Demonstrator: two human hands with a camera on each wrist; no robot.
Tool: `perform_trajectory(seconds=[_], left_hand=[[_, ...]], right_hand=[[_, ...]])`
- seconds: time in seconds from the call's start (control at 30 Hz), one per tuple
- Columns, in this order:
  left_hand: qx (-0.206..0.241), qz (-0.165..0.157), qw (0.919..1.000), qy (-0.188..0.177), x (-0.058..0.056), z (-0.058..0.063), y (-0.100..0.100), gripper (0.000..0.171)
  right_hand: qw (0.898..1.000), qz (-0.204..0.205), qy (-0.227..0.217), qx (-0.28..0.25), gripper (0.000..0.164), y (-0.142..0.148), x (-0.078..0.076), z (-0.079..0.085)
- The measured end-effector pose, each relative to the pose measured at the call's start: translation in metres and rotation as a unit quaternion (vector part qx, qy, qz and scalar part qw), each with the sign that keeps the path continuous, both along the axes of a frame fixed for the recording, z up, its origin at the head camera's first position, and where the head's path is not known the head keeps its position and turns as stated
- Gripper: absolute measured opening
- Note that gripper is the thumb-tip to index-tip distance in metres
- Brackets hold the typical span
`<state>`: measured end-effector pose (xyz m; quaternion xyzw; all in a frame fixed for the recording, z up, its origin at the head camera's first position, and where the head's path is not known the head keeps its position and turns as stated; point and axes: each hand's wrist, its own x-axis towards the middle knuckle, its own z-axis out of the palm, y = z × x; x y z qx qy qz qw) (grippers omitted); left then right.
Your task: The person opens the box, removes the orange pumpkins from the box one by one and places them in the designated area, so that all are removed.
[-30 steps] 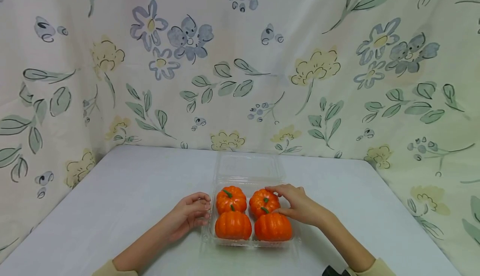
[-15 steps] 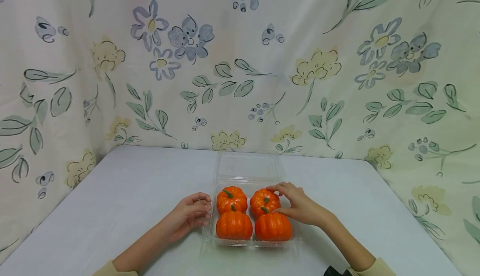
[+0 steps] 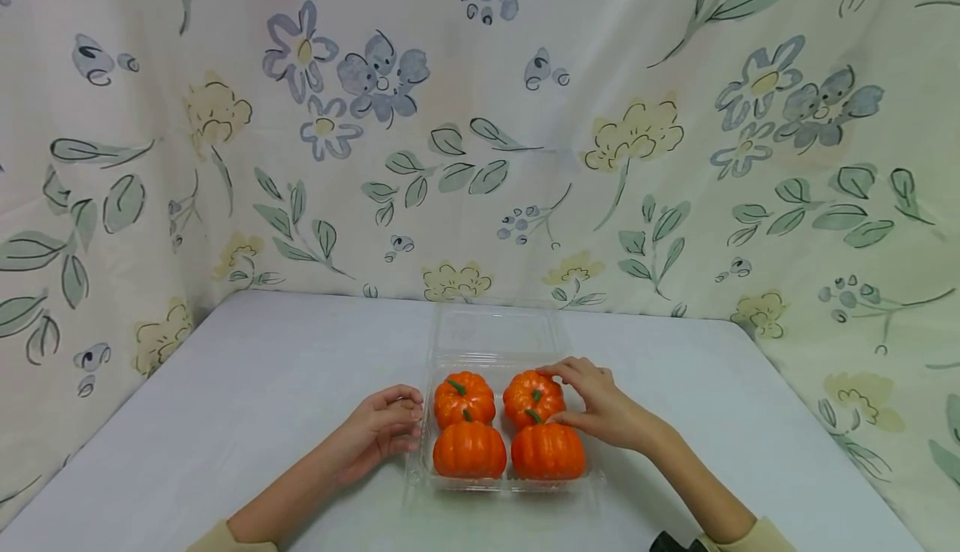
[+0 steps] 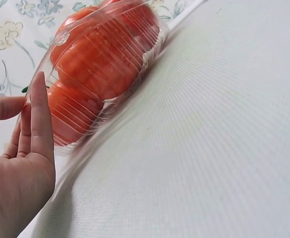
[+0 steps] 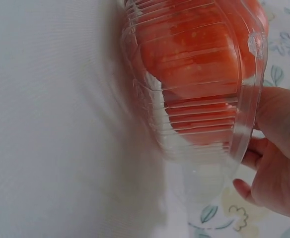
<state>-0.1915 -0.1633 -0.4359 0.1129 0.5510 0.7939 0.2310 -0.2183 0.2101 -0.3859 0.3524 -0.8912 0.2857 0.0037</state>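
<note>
Inside an opened clear plastic container (image 3: 450, 485) sit several small orange pumpkins with green stems, in two rows. My right hand (image 3: 611, 410) reaches over the container's right side and grips the back right pumpkin (image 3: 531, 395), index finger at its far edge and thumb at its near side. In front of it lies the front right pumpkin (image 3: 548, 454). My left hand (image 3: 378, 431) touches the container's left side, its fingers (image 4: 41, 119) against the wall near the rim. Beside it are the back left pumpkin (image 3: 463, 398) and front left pumpkin (image 3: 469, 452).
The container's hinged lid (image 3: 498, 331) lies folded back toward the rear of the white table (image 3: 300, 360). A flowered curtain (image 3: 480, 118) hangs behind the table and along its sides.
My right hand and the back right pumpkin have shifted slightly up in the head view, away from me. The left hand stays at the container's side.
</note>
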Motion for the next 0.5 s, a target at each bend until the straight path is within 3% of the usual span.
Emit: perform_trajectory(seconds=[0.5], left_hand=[[0.004, 0.001, 1.0, -0.002, -0.0001, -0.0013, 0.0011, 0.011]], right_hand=[[0.998, -0.012, 0.035, -0.044, 0.063, 0.0006, -0.0024, 0.0028]])
